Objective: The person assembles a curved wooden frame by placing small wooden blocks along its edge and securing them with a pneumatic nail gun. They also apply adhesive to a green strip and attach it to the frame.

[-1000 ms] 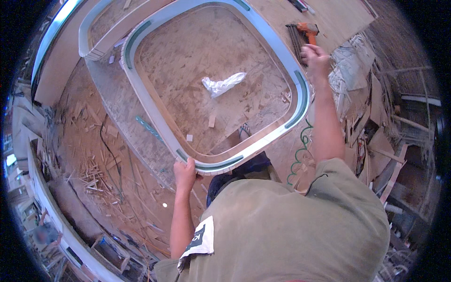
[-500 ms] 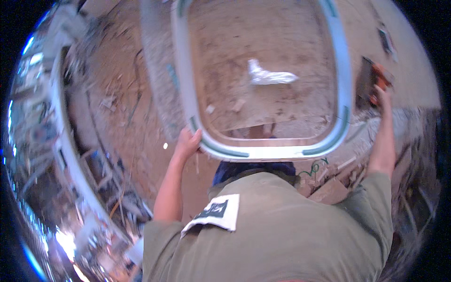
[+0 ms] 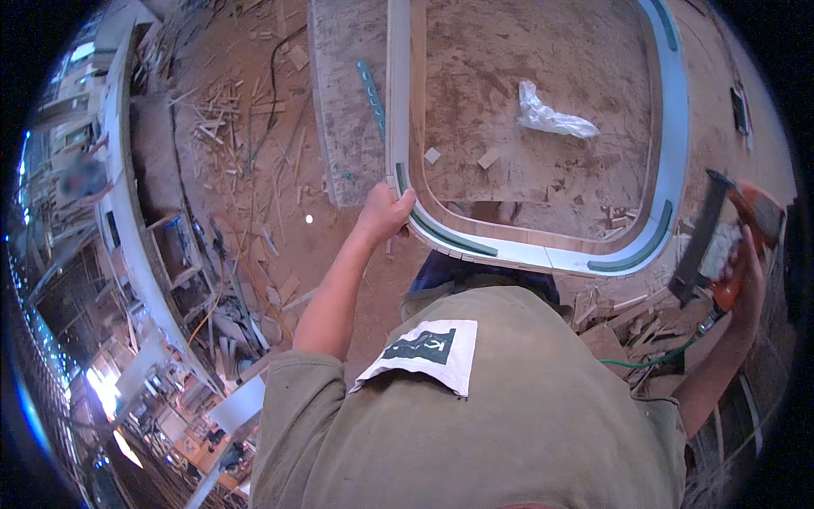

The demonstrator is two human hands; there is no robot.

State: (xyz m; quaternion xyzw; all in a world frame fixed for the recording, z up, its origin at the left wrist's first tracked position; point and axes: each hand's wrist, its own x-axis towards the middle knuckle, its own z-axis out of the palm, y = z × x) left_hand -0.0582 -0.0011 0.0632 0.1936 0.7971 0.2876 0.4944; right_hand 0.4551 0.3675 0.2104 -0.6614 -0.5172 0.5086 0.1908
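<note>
A wooden frame (image 3: 541, 258) with rounded corners and a pale upper face lies in front of me. Curved green strips are set into that face at its corners. My left hand (image 3: 387, 214) is closed round the near left corner, thumb on top. Off to the right and apart from the frame, my right hand (image 3: 744, 265) grips an orange and black nail gun (image 3: 757, 210). A green air hose (image 3: 655, 363) runs from the tool's lower end towards my body. Inside the frame's opening, a crumpled white plastic sheet (image 3: 553, 117) rests on the brown board (image 3: 543, 51).
Two small wood pieces lie near the plastic. A perforated green strip (image 3: 370, 89) sits left of the frame. Wood offcuts (image 3: 216, 119) litter the floor at left, and more scraps (image 3: 615, 318) lie at near right. Beyond a long bench edge (image 3: 140, 254), another person (image 3: 85, 176) appears at far left.
My right hand has drawn the nail gun nearer to me and farther right, turning it. My view has shifted, so the frame sits farther right; my left hand still holds its corner.
</note>
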